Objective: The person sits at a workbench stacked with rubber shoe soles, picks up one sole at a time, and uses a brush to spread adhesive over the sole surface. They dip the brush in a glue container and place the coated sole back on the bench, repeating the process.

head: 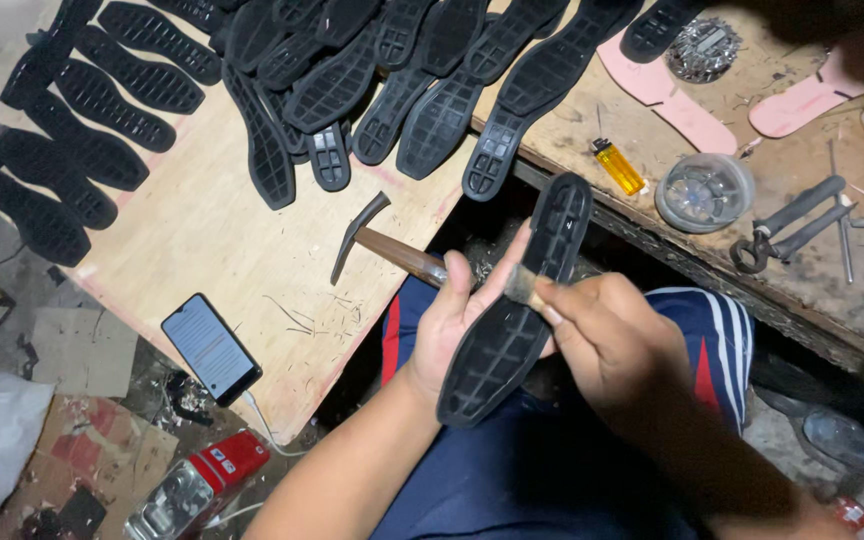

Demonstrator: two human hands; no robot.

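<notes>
From the head view, you hold one black sole (pixel 517 310) over your lap, tread side up, heel end toward the bench (pixel 802 270). Your left hand (pixel 452 320) cups it from beneath, thumb lying along its left edge, fingers clenched round it. Your right hand (pixel 607 335) pinches a small brush (pixel 524 287) against the sole's waist, knuckles up, wrist bent inward.

One hammer (pixel 377 245) lies on the board (pixel 212 230) near its right edge, handle running under your left hand. One phone (pixel 210 348) sits at the board's near edge. Loose soles (pixel 372 70) crowd the far edge, perhaps two dozen; the overlap blurs the count. On the bench: two pink insoles (pixel 677 100), one yellow lighter (pixel 618 166), one round tub (pixel 704 192), one pair of pincers (pixel 787 225).
</notes>
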